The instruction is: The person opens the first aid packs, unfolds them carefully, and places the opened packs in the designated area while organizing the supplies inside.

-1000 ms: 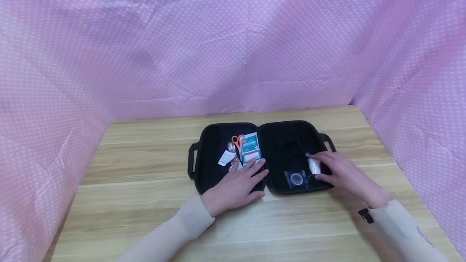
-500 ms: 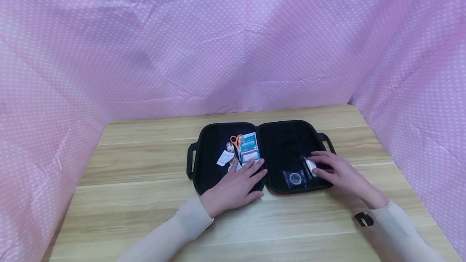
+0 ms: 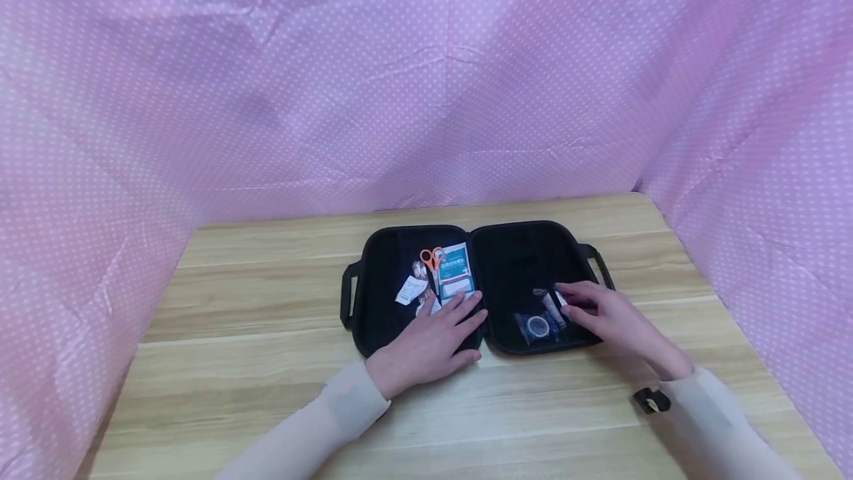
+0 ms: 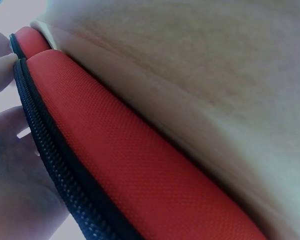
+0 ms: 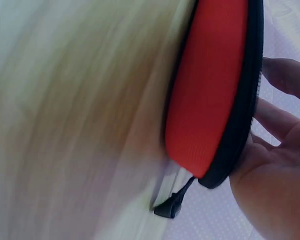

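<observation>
A black-lined case (image 3: 509,258) with a red outer shell (image 4: 110,145) lies spread out flat on the table. My left hand (image 3: 426,347) rests across the near side of its left half, fingers spread, fingertips over the lower end of a green-and-white packet (image 3: 456,272). Orange-handled scissors (image 3: 433,259) and a small white packet (image 3: 411,290) lie beside it. In the right half, my right hand (image 3: 616,321) pinches a white roll in clear wrap (image 3: 552,310) between thumb and fingers, partly hidden by them. Left of that is a ring-shaped roll in a clear-and-blue wrapper (image 3: 537,327).
Carry handles stick out on both sides, the left handle (image 3: 347,295) and the right handle (image 3: 603,267). A zipper pull (image 5: 169,206) hangs from the case's edge in the right wrist view. The wooden table (image 3: 266,272) meets a pink dotted cloth (image 3: 426,95) behind.
My right hand has moved left with the wrapped white roll, bringing it down next to the ring-shaped roll. My left hand stays in place on the case.
</observation>
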Action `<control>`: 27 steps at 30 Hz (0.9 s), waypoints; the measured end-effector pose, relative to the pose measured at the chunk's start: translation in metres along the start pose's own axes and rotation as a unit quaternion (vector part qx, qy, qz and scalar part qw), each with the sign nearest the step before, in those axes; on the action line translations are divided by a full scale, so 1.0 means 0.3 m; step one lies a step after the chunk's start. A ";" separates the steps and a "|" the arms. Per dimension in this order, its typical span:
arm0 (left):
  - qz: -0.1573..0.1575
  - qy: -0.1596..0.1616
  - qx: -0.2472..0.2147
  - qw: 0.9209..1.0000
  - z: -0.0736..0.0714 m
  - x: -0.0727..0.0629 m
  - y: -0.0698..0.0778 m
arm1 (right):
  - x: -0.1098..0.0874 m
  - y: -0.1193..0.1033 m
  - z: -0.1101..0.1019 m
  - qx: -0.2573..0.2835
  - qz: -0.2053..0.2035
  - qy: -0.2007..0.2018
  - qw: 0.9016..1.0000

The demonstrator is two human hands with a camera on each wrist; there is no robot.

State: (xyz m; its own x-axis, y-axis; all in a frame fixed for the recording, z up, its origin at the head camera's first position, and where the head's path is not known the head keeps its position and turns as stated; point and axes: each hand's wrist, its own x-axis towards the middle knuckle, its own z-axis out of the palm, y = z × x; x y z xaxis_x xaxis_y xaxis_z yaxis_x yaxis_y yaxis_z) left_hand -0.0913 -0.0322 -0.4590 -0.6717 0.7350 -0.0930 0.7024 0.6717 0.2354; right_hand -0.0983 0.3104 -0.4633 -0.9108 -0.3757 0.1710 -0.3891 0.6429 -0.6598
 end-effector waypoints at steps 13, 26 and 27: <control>0.001 0.002 0.001 1.000 -0.001 -0.004 -0.001 | 0.025 -0.031 0.017 0.010 0.078 -0.026 0.997; 0.004 0.008 -0.004 1.000 0.005 -0.008 -0.005 | 0.048 -0.047 0.031 -0.049 0.119 -0.012 0.992; 0.005 0.009 -0.004 1.000 0.006 -0.008 -0.006 | 0.052 -0.045 0.033 -0.036 0.123 -0.012 0.992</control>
State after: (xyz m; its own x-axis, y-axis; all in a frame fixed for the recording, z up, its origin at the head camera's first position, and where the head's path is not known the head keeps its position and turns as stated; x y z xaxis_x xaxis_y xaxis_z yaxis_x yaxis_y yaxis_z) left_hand -0.0905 -0.0349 -0.4609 -0.6683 0.7403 -0.0732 0.7076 0.6629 0.2448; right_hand -0.1058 0.2894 -0.4589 -0.9764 -0.2159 -0.0063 -0.1647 0.7631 -0.6250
